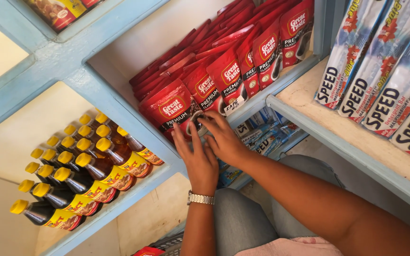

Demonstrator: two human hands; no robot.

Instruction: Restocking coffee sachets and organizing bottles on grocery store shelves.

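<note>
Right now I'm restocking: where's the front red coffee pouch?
In the head view, the front red coffee pouch stands at center on the blue shelf, under both hands' fingertips, right of the yellow-capped bottles.

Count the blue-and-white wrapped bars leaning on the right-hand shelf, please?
4 in view: the wrapped bars lean side by side on the pale shelf at upper right; more may lie beyond the frame.

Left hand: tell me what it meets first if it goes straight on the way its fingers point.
The left hand points at the front red pouch on the pale blue shelf; its fingertips look already at that pouch's lower edge, though depth is unclear.
</note>
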